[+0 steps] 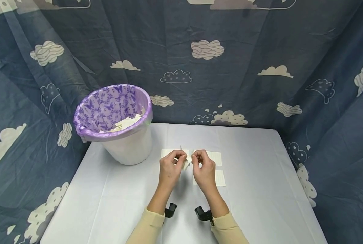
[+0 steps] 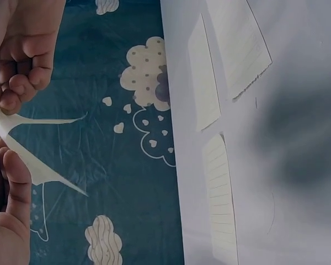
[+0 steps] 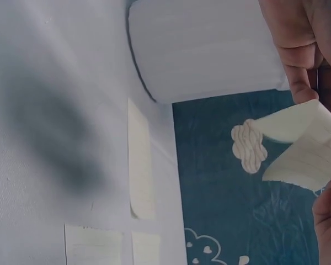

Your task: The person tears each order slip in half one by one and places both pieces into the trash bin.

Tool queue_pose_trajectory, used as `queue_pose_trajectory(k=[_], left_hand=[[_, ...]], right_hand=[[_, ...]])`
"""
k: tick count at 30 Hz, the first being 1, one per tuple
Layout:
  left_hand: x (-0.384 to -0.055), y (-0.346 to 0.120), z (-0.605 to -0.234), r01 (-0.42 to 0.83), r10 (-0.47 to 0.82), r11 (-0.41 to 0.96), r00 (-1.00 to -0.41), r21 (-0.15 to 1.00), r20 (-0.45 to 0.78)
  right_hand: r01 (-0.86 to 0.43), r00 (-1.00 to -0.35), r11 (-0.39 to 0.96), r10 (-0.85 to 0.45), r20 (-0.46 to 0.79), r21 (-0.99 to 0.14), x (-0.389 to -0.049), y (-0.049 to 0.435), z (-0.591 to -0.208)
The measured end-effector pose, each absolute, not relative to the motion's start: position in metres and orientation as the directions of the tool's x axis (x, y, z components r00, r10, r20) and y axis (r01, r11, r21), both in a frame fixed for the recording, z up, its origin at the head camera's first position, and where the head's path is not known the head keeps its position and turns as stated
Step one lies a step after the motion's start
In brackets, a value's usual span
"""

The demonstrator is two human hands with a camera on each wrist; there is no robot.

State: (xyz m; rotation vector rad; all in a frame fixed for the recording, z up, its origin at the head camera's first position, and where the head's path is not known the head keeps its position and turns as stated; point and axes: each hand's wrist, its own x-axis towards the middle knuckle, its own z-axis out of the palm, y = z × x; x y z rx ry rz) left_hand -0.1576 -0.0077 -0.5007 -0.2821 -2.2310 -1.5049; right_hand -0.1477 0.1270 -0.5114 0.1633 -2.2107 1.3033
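Observation:
My left hand (image 1: pixel 170 169) and right hand (image 1: pixel 205 171) meet above the middle of the white table. Between them they pinch a small pale piece of lined paper (image 3: pixel 303 157), one hand on each side. In the left wrist view this paper (image 2: pixel 41 171) spreads into two pointed flaps, and fingers hide where they join. Three flat lined paper pieces lie on the table: one (image 1: pixel 166 153) behind my left hand, one (image 1: pixel 215 158) behind my right hand, and a nearer one (image 1: pixel 219 178) beside my right wrist. At least one has a ragged edge.
To the left stands a white bin (image 1: pixel 129 149) with a purple butterfly liner (image 1: pixel 108 101), holding paper scraps (image 1: pixel 126 122). A dark blue cloth (image 1: pixel 230 84) with clouds hangs behind and beside the white table (image 1: pixel 260 189). Black wrist mounts (image 1: pixel 203 214) are on both forearms.

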Motion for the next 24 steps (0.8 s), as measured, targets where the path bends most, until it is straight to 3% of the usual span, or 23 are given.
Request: queue_pose_trajectory(k=[24], left_hand=[[-0.158,-0.016,-0.500,0.370,-0.092,0.387,-0.896,0.845,0.434]], right_hand=[[-0.301,-0.858,0.502,0.229,0.460,-0.811,-0.150,0.141,-0.515]])
